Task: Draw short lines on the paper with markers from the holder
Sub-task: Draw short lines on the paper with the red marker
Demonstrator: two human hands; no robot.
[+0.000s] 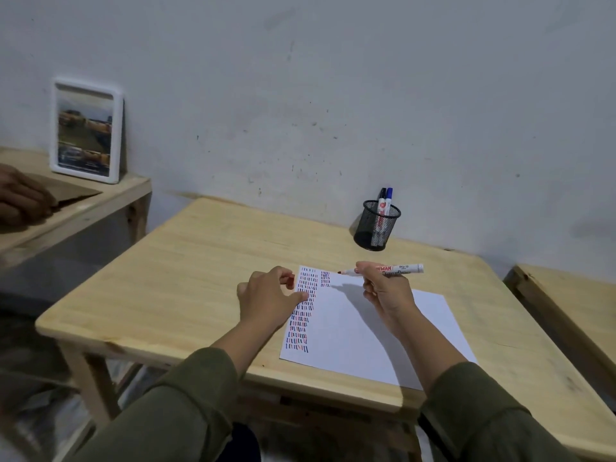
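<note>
Two hands work over a wooden table (186,261) where white paper (360,331) carries columns of short lines; the right hand (386,291) grips an uncapped red marker (383,270) above it, the left hand (266,298) pinches its cap (291,280), near a mesh holder (376,225).

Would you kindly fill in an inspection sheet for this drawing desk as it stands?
Surface: pale wooden table, bare apart from the job's things.
Job's things: white paper sheet with short red, blue and dark lines down its left part; black mesh holder near the wall holding two capped markers, one black, one blue; uncapped red marker.
Clutter: nothing seen.
Grips: right hand holds the red marker above the sheet; left hand pinches a small red cap at the sheet's edge.
Cables: nothing seen.
Surroundings: white-framed picture on a side table; another person's hand there.
</note>
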